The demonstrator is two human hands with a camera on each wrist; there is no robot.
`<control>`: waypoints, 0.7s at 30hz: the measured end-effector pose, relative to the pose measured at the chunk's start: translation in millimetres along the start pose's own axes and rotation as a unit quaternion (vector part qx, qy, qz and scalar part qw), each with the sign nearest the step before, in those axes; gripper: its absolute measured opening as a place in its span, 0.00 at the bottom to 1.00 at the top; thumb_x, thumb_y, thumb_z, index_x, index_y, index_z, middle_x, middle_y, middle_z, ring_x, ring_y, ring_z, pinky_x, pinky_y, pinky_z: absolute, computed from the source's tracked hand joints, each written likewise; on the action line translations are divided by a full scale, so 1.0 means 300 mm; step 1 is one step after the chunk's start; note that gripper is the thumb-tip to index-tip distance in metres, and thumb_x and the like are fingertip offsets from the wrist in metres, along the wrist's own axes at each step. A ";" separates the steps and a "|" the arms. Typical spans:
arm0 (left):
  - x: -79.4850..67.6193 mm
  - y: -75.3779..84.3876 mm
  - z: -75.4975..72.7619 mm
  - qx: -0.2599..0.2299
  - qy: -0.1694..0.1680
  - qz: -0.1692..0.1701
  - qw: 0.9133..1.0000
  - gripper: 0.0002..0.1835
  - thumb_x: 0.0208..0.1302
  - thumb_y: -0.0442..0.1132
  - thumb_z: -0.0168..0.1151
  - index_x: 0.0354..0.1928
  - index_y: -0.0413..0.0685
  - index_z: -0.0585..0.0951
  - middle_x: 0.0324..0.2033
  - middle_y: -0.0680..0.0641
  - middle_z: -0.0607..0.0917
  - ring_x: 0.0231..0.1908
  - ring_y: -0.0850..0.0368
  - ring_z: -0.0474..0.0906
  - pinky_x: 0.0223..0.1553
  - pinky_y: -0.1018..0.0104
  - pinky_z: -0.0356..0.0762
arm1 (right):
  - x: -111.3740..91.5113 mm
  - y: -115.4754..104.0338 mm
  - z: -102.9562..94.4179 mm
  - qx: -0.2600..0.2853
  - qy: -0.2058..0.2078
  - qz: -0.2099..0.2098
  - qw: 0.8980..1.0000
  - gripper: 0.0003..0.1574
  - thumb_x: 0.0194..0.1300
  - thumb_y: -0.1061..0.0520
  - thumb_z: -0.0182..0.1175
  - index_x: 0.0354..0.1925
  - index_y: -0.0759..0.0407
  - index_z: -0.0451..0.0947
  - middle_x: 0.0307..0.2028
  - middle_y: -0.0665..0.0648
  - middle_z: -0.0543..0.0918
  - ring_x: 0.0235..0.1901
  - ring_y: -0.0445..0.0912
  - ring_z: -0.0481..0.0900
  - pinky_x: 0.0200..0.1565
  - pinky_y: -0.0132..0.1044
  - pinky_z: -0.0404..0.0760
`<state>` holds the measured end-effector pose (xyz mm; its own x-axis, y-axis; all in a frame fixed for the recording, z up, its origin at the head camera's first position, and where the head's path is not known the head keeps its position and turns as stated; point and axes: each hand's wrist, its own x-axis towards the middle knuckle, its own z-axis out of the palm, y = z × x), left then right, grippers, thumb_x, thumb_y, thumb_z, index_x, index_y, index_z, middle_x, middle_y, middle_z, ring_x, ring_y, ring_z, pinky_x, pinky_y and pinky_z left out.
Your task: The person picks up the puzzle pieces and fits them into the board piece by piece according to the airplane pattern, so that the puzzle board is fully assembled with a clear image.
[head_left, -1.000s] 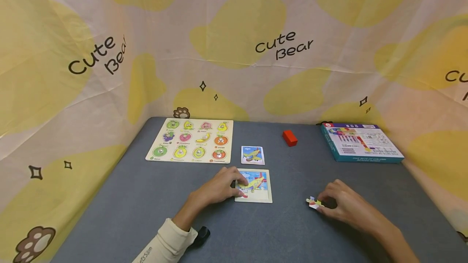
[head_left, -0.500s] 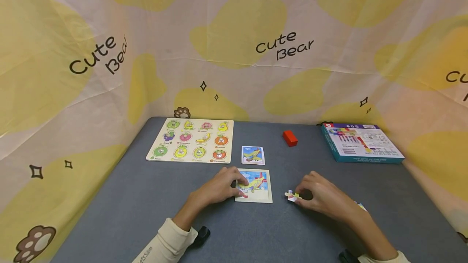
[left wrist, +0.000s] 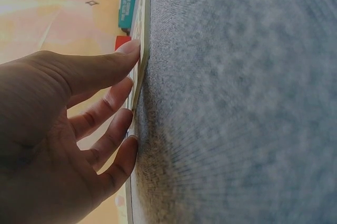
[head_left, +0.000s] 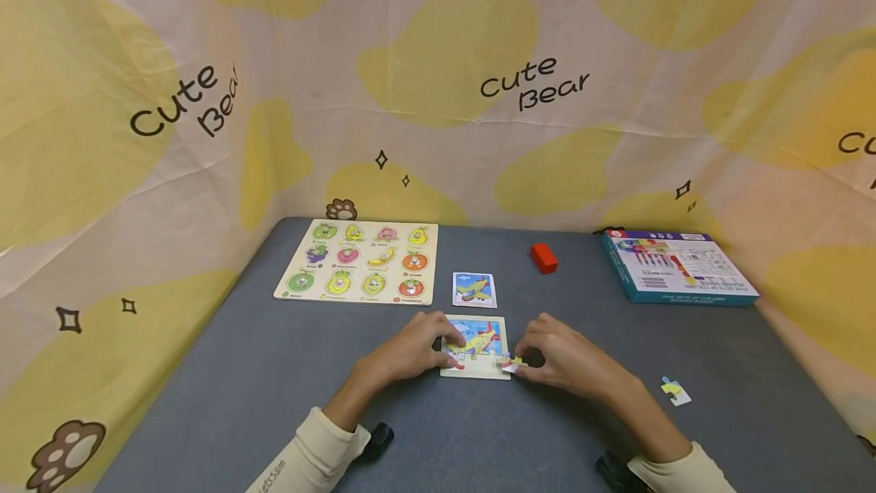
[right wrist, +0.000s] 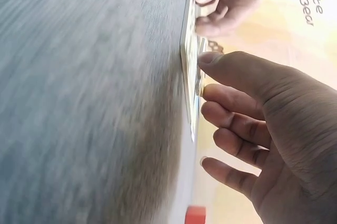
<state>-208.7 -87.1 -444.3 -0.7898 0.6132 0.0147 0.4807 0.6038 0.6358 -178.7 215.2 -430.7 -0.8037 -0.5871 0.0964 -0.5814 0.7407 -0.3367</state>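
Note:
The framed jigsaw puzzle (head_left: 487,368) lies on the dark table, its upper part filled with a yellow airplane against blue sky. My left hand (head_left: 419,348) rests thumb and fingertips on its left side; the left wrist view shows the lightly bent fingers along the frame edge. At the right rim my right hand (head_left: 564,352) pinches a puzzle piece (head_left: 509,364) between thumb and index finger. That piece is white, yellow and red, and overlaps the frame's lower right. The right wrist view shows the other right fingers loosely bent. Another puzzle piece (head_left: 675,391) lies farther right.
An airplane picture card (head_left: 474,291) lies just behind the puzzle. Behind on the left is a fruit board (head_left: 359,295). A red block (head_left: 544,258) and a teal-edged box (head_left: 684,268) are at the back right. Printed cloth (head_left: 438,143) hangs around the table.
My right hand has carried its pinched puzzle piece leftward to the frame's right edge, uncovering another piece on the right. My left hand has stayed in place on the puzzle.

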 end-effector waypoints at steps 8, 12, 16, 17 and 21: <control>0.001 0.001 -0.004 0.001 -0.003 -0.006 1.000 0.14 0.65 0.35 0.75 0.52 0.48 0.90 0.49 0.52 0.82 0.51 0.53 0.71 0.54 0.55 0.71 | 0.058 -0.045 0.019 -0.014 -0.010 -0.024 1.000 0.12 0.64 0.45 0.77 0.42 0.48 0.90 0.38 0.41 0.81 0.42 0.38 0.71 0.44 0.37 0.76; 0.001 0.000 -0.004 0.003 -0.003 -0.004 1.000 0.13 0.65 0.35 0.75 0.51 0.49 0.90 0.48 0.52 0.82 0.50 0.53 0.71 0.54 0.56 0.71 | 0.082 -0.061 0.033 -0.020 -0.005 -0.040 0.999 0.11 0.63 0.46 0.77 0.41 0.49 0.90 0.38 0.42 0.82 0.43 0.38 0.71 0.46 0.38 0.78; 0.001 0.002 -0.004 0.003 -0.001 0.000 1.000 0.13 0.64 0.34 0.76 0.51 0.48 0.90 0.47 0.51 0.82 0.50 0.52 0.71 0.53 0.56 0.70 | 0.106 -0.078 0.045 -0.019 -0.004 -0.046 0.999 0.12 0.62 0.47 0.77 0.41 0.50 0.90 0.38 0.43 0.82 0.43 0.39 0.72 0.46 0.38 0.78; 0.000 0.003 -0.004 0.003 -0.001 0.000 1.000 0.13 0.64 0.34 0.76 0.51 0.48 0.90 0.47 0.51 0.82 0.50 0.52 0.71 0.53 0.56 0.70 | 0.112 -0.082 0.048 -0.018 -0.005 -0.046 0.999 0.12 0.62 0.47 0.77 0.41 0.51 0.90 0.39 0.44 0.83 0.43 0.39 0.72 0.46 0.38 0.78; -0.001 0.005 -0.005 0.001 -0.003 -0.002 1.000 0.14 0.65 0.34 0.75 0.52 0.48 0.90 0.48 0.51 0.82 0.49 0.53 0.71 0.53 0.56 0.70 | 0.129 -0.093 0.057 -0.015 -0.010 -0.043 0.999 0.12 0.62 0.47 0.77 0.41 0.51 0.90 0.40 0.44 0.84 0.43 0.40 0.72 0.46 0.39 0.78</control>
<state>-208.5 -87.2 -442.2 -0.7894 0.6139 0.0066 0.4776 0.6073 0.6349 -191.4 166.1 -433.7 -0.7483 -0.6550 0.1051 -0.6519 0.6967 -0.2992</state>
